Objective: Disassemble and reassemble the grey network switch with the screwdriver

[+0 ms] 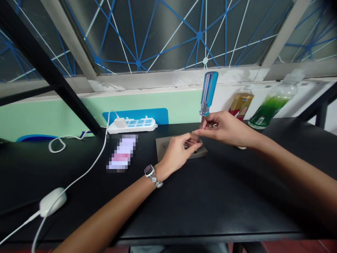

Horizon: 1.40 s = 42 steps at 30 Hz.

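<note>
A screwdriver (209,89) with a clear and blue handle stands nearly upright, tilted slightly right, its tip down at a grey-brown rectangular block (162,144) on the black table. My right hand (223,129) is closed on its metal shaft, just below the handle. Lower down, my left hand (178,150) rests over the block, thumb and fingers pinched around the shaft's lower end. The tip itself is hidden among the fingers, so any screw there cannot be seen. On my left wrist is a watch (149,170) with a jewelled band.
Behind my left hand lie a pixelated phone-shaped item (123,152) and a white power strip (133,125) with a plugged-in charger. A white cable (88,170) runs past a white adapter (53,201). Back right stand an amber-drink bottle (242,102) and a green bottle (271,107).
</note>
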Tool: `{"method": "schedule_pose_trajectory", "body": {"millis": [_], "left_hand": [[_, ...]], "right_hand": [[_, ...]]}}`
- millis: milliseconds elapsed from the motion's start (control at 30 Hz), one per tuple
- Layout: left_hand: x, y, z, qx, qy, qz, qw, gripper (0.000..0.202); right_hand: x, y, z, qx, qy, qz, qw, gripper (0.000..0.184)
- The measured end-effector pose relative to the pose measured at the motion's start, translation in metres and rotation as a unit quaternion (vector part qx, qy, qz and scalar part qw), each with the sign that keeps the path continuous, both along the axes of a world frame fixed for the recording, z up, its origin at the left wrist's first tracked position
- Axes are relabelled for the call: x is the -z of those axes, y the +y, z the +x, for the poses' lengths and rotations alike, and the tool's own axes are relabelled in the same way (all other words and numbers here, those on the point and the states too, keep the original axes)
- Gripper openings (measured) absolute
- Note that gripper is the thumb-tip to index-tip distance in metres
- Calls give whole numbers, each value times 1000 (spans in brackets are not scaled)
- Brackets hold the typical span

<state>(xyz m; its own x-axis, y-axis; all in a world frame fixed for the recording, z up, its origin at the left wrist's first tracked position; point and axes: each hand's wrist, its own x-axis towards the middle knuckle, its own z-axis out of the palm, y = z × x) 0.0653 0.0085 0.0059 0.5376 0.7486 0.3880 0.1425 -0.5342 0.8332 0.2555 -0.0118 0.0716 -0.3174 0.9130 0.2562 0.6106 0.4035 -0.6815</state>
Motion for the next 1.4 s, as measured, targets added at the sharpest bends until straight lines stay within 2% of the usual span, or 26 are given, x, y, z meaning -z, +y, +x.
{"method": "schedule_pose_trajectory", "body": {"millis": [100, 200, 267, 367, 467, 633, 700, 800, 900, 967, 1067, 1133, 1233, 1300, 1400], "left_hand": [[0, 0, 0, 14, 1, -7, 1000, 13], [-2, -2, 0, 38, 11, -11, 999, 17], [-2, -3, 0, 30, 11, -5, 999, 17], [0, -3, 1, 1, 4, 0, 1000, 15], [1, -1, 1, 4, 11, -2, 1000, 14], [-5, 1, -2, 38, 35, 6, 999, 18], [-6, 1, -3, 45, 42, 4, 998, 17], [-6, 0, -2, 47, 38, -6, 998, 16], [-4, 0, -2, 45, 33, -19, 998, 17], [-4, 1, -2, 42, 35, -25, 998, 17], [-2, 1, -2, 48, 32, -30, 998, 18], [-1, 0, 0, 54, 31, -28, 998, 18], [-4, -2, 0, 48, 48, -5, 998, 18], [-12, 0, -8, 38, 74, 39, 996, 20], [-33, 10, -46, -6, 145, 145, 979, 22]], "right_hand": [[-2, -1, -1, 12, 4, 3, 1000, 29], [-5, -4, -1, -20, 7, 15, 1000, 28], [-4, -3, -2, -24, 13, 12, 1000, 28], [2, -1, -4, 22, 27, 14, 999, 37], [1, -2, -7, 46, 36, 39, 998, 38], [-24, -10, -5, -6, 137, 42, 990, 44], [-29, -9, -5, -1, 175, 51, 983, 39], [-24, -3, -8, 22, 233, 89, 968, 26], [-16, 3, -11, 41, 274, 118, 954, 28], [-16, 3, -12, 34, 271, 112, 956, 29], [-20, -2, -10, 1, 219, 77, 973, 35], [-23, -6, -9, 5, 184, 79, 980, 34], [-22, -7, -9, 46, 165, 113, 979, 33], [-17, -5, -11, 60, 172, 123, 975, 31], [-4, -1, -13, 50, 193, 111, 974, 30]]}}
